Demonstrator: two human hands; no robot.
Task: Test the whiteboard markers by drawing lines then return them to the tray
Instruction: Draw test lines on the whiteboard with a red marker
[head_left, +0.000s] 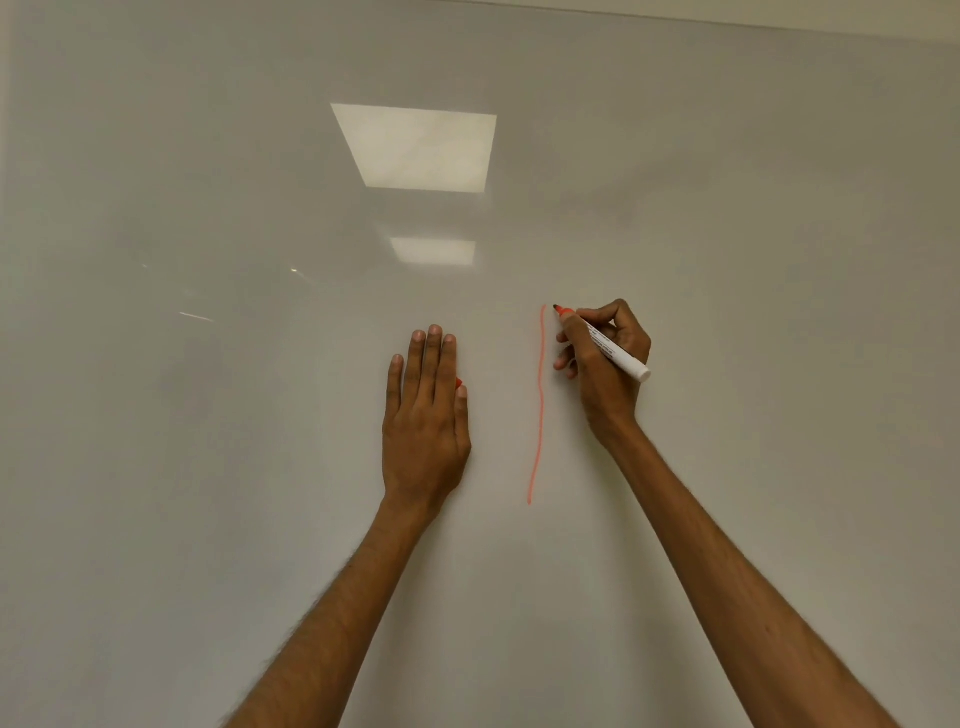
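Note:
A white whiteboard fills the view. A faint red vertical line runs down its middle. My right hand grips a white marker with a red tip, the tip just right of the line's top end. My left hand lies flat against the board left of the line, fingers straight and pointing up. A small red piece, likely the marker's cap, shows between the thumb and forefinger. No tray is in view.
Two ceiling lights are mirrored in the board, a large reflection high up and a smaller reflection below it. The board's top edge crosses the upper right.

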